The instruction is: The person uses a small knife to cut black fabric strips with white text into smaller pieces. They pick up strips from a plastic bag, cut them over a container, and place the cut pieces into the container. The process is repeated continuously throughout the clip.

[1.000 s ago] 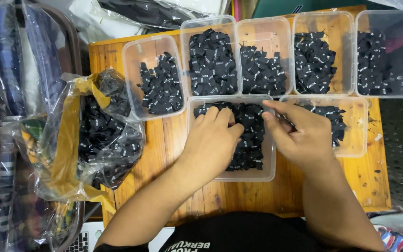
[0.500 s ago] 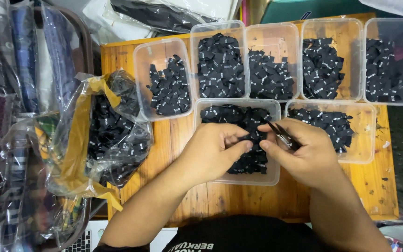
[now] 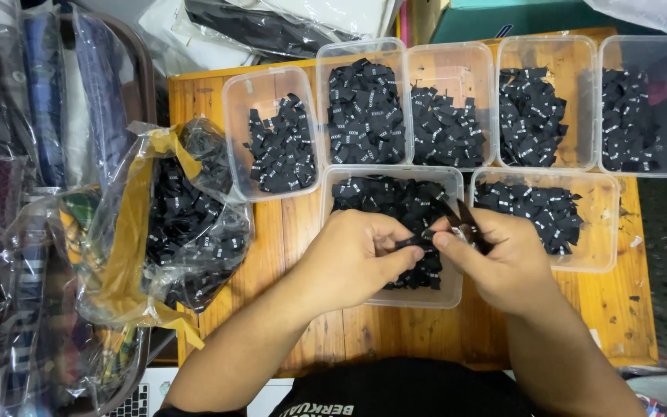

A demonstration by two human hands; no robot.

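Note:
My left hand (image 3: pixel 357 259) pinches a small black fabric label (image 3: pixel 414 241) over a clear plastic tub (image 3: pixel 391 174) full of the same black labels. My right hand (image 3: pixel 499 259) grips small snips (image 3: pixel 457 220), their blades pointing up and left towards the label. Both hands meet above the near middle tub on the wooden table (image 3: pixel 287 232).
A clear tub (image 3: pixel 604 224) of labels sits at the right of my hands, and several more tubs (image 3: pixel 272 135) line the far side. A crumpled clear bag with yellow tape (image 3: pixel 171 224), holding more labels, lies at the left. Bagged fabrics (image 3: pixel 32 154) pile beyond the table's left edge.
My hands lifted out of the near middle tub and came together. The left hand now pinches one label, and the right hand has brought the snips up to it.

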